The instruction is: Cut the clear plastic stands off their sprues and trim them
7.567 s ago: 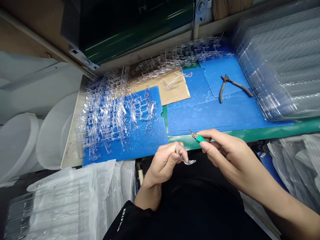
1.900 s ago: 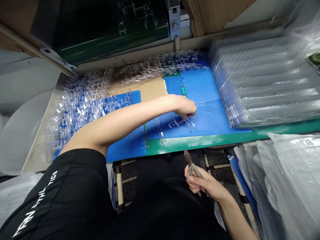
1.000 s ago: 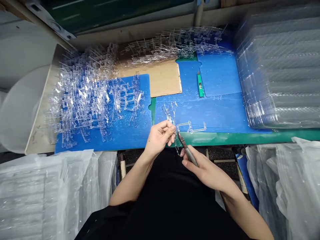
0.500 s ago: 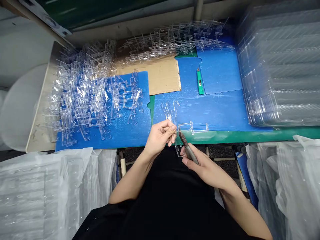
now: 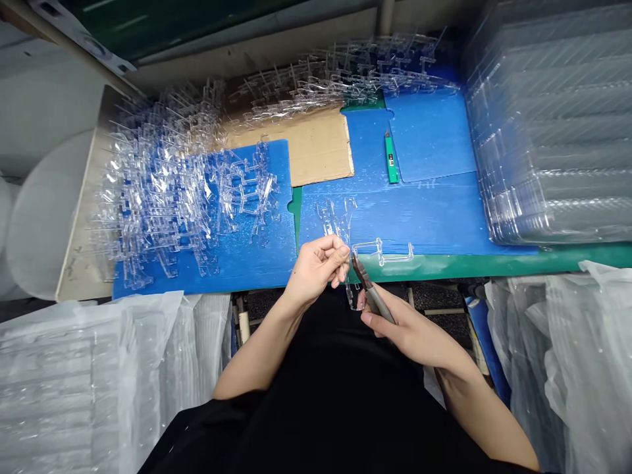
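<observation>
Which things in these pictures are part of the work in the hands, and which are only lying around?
In the work: left hand holding a clear moulded plastic piece; right hand holding side cutters against it.

Lying around: green craft knife; heap of clear plastic pieces; blue plastic boards; cardboard sheet; stacked clear trays.

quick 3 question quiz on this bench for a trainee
1. What tool is the right hand gripping?
2. True or false: the green craft knife lies on the blue board, not in a hand.
3. What does the left hand hold?
A) the green craft knife
B) a clear moulded plastic piece
C) a sheet of cardboard

Key: 1 side cutters; 2 true; 3 B
</observation>
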{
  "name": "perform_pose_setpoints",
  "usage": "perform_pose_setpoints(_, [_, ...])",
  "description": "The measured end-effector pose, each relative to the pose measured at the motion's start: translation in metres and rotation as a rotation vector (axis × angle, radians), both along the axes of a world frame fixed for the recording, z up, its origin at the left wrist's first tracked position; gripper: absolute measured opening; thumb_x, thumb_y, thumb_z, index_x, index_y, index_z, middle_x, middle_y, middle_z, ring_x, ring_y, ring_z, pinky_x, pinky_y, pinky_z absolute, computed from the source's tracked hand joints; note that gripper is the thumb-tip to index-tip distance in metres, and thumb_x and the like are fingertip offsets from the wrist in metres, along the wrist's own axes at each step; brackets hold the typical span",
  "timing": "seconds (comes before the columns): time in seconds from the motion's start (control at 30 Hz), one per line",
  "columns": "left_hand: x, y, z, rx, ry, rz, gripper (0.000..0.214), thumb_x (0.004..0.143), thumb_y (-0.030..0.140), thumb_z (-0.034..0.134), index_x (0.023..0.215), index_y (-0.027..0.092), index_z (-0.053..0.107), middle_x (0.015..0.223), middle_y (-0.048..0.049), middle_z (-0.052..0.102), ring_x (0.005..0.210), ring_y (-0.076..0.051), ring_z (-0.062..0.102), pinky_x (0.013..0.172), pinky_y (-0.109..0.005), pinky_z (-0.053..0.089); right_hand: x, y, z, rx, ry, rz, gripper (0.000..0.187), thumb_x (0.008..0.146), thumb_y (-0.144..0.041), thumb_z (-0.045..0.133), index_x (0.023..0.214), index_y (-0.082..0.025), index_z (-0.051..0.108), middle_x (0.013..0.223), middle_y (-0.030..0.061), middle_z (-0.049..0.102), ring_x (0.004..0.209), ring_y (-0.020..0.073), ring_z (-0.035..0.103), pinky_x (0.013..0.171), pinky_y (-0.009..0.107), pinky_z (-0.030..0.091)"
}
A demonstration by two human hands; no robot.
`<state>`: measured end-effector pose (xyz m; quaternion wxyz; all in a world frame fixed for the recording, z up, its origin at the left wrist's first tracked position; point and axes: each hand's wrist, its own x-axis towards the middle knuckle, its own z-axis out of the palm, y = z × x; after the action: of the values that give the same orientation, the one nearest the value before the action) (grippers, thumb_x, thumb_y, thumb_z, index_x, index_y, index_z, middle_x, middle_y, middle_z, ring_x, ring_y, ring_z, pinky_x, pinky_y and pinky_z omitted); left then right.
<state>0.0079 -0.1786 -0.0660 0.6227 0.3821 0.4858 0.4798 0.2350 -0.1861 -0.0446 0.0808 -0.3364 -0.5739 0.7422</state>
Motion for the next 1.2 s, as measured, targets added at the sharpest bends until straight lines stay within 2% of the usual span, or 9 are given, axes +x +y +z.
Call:
perform_pose_setpoints(0.2, [0.007, 0.005, 0.000, 0.022, 0.000, -0.008, 0.043, 0.102, 0.051, 0.075, 0.080, 0.018, 0.059, 0.058, 0.0030, 0.065, 0.041, -0.004, 0.048, 0.043, -0.017, 0.033, 0.003, -0.003, -0.010, -0.107, 0.079, -0.047, 0.023, 0.111, -0.045, 0.056, 0.108, -0.022, 0.053, 0.087, -0.0023, 0.048, 0.072, 0.0137, 0.048, 0.069, 0.030, 0.048])
perform_pose_setpoints(0.33, [0.012, 0.008, -0.001, 0.011, 0.025, -0.009, 0.045, 0.101, 0.054, 0.075, 0.079, 0.019, 0.058, 0.058, 0.0034, 0.065, 0.040, -0.004, 0.048, 0.044, -0.017, 0.034, 0.003, -0.006, -0.018, -0.229, 0.177, -0.113, 0.030, 0.109, -0.051, 0.063, 0.107, -0.022, 0.054, 0.079, -0.0045, 0.046, 0.066, 0.0122, 0.044, 0.062, 0.027, 0.043])
perform_pose_setpoints(0.43, [0.016, 0.014, -0.004, -0.011, 0.067, -0.020, 0.047, 0.100, 0.057, 0.074, 0.079, 0.019, 0.057, 0.058, 0.0033, 0.065, 0.040, -0.005, 0.048, 0.044, -0.018, 0.033, 0.004, -0.003, -0.028, -0.384, 0.302, -0.182, 0.032, 0.104, -0.048, 0.073, 0.104, -0.021, 0.055, 0.074, -0.0063, 0.043, 0.063, 0.0103, 0.040, 0.058, 0.025, 0.037])
perform_pose_setpoints(0.6, [0.028, 0.043, -0.014, -0.073, 0.163, -0.074, 0.053, 0.096, 0.064, 0.076, 0.077, 0.019, 0.056, 0.056, 0.0032, 0.064, 0.039, -0.005, 0.046, 0.042, -0.018, 0.030, 0.007, 0.012, -0.056, -0.566, 0.432, -0.289, 0.040, 0.094, -0.043, 0.085, 0.098, -0.021, 0.052, 0.073, -0.0090, 0.034, 0.060, 0.0072, 0.025, 0.054, 0.022, 0.022])
perform_pose_setpoints(0.77, [0.036, 0.073, -0.024, -0.211, 0.403, -0.189, 0.046, 0.100, 0.056, 0.072, 0.077, 0.019, 0.057, 0.055, 0.0024, 0.064, 0.039, -0.006, 0.047, 0.046, -0.020, 0.035, 0.005, 0.019, -0.078, -0.680, 0.477, -0.378, 0.041, 0.090, -0.039, 0.086, 0.098, -0.022, 0.050, 0.071, -0.0099, 0.033, 0.057, 0.0062, 0.021, 0.055, 0.022, 0.018])
perform_pose_setpoints(0.87, [0.035, 0.082, -0.021, -0.189, 0.622, -0.215, 0.044, 0.102, 0.051, 0.068, 0.073, 0.019, 0.060, 0.054, 0.0014, 0.065, 0.041, -0.008, 0.051, 0.051, -0.022, 0.039, 0.005, 0.011, -0.079, -0.721, 0.491, -0.465, 0.038, 0.090, -0.040, 0.084, 0.101, -0.021, 0.054, 0.073, -0.0088, 0.035, 0.058, 0.0063, 0.022, 0.055, 0.022, 0.020])
perform_pose_setpoints(0.97, [0.034, 0.088, -0.013, -0.168, 0.837, -0.282, 0.046, 0.098, 0.047, 0.074, 0.064, 0.019, 0.060, 0.048, 0.0009, 0.062, 0.044, -0.011, 0.054, 0.057, -0.025, 0.042, 0.011, -0.006, -0.077, -0.736, 0.481, -0.540, 0.037, 0.090, -0.041, 0.084, 0.101, -0.020, 0.056, 0.073, -0.0082, 0.037, 0.057, 0.0062, 0.023, 0.054, 0.022, 0.020])
perform_pose_setpoints(1.07, [0.038, 0.090, -0.007, -0.143, 0.888, -0.355, 0.047, 0.099, 0.044, 0.070, 0.060, 0.020, 0.058, 0.047, 0.0006, 0.061, 0.046, -0.012, 0.056, 0.060, -0.026, 0.043, 0.023, -0.024, -0.081, -0.714, 0.447, -0.627, 0.039, 0.089, -0.043, 0.087, 0.099, -0.020, 0.056, 0.072, -0.0080, 0.038, 0.057, 0.0055, 0.024, 0.053, 0.021, 0.019])
perform_pose_setpoints(1.2, [0.046, 0.092, -0.009, -0.108, 0.924, -0.344, 0.044, 0.098, 0.044, 0.071, 0.064, 0.021, 0.056, 0.053, 0.0003, 0.065, 0.049, -0.015, 0.059, 0.061, -0.028, 0.044, 0.035, -0.041, -0.092, -0.632, 0.375, -0.766, 0.043, 0.088, -0.049, 0.088, 0.103, -0.021, 0.059, 0.072, -0.0079, 0.042, 0.055, 0.0054, 0.027, 0.052, 0.021, 0.020])
